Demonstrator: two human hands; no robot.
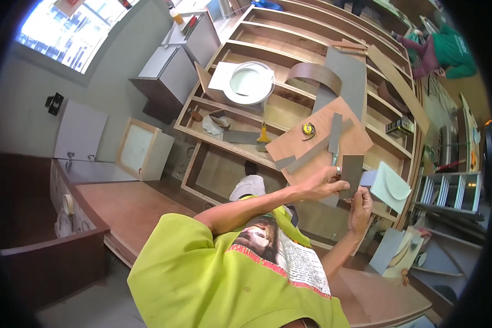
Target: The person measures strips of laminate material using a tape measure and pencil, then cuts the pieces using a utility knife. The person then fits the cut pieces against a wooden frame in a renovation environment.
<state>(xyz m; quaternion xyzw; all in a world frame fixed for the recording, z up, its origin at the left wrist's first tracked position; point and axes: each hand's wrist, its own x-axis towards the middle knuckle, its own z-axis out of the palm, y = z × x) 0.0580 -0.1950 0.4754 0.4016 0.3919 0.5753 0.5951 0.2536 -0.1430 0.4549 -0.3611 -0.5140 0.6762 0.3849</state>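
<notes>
Between my two hands is a small dark brown rectangular piece of laminate sheet (352,170), standing up from my fingers. My left hand (327,183), with a ring on one finger, pinches its left edge near the bottom. The fingers of my right hand (359,209) close on its lower right corner. Just beyond lies a light brown plywood board (306,143). On that board rest a yellow tape measure (308,130) and several grey-brown strips (335,133). A brush with a yellow handle (263,133) lies farther left.
A wooden frame with several compartments (246,45) spreads ahead. On it sit a white round ring-shaped piece (251,83), a curved brown strip (314,75) and a grey panel (347,71). A stepladder (448,191) lies right. Another person in green (454,52) is at far right.
</notes>
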